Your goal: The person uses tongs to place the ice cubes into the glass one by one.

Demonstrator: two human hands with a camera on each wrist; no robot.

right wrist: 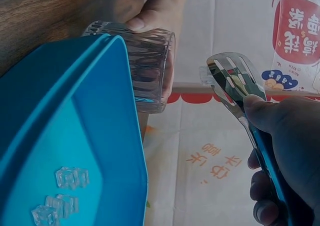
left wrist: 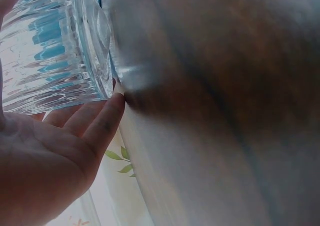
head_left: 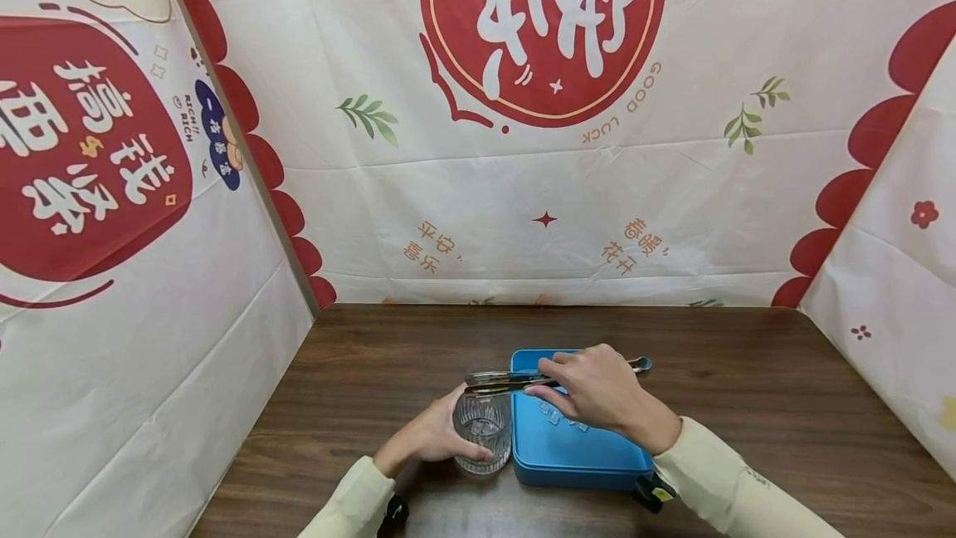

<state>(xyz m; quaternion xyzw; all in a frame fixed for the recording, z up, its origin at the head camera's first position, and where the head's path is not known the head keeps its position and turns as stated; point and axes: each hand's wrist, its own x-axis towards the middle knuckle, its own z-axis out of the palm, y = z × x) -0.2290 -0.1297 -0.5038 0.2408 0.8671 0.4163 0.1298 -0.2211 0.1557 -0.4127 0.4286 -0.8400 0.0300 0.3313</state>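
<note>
My left hand (head_left: 436, 432) holds a clear ribbed drinking glass (head_left: 482, 430), thumb along its near side and the other fingers at its far side. The glass stands upright on the table, beside a blue box (head_left: 582, 459). Metal serving tongs (head_left: 515, 382) are gripped in my right hand (head_left: 597, 388) above the box. Their slotted ends reach left, over the glass. A small clear cube (right wrist: 206, 75) shows at the tips of the tongs in the right wrist view. More clear cubes (right wrist: 72, 177) lie on the floor of the box.
The dark wooden table (head_left: 358, 355) runs back to a white printed cloth (head_left: 508, 214) hung behind it. Similar cloth walls (head_left: 224, 339) rise on the left and right. The rim of the box (right wrist: 125, 60) stands close against the glass.
</note>
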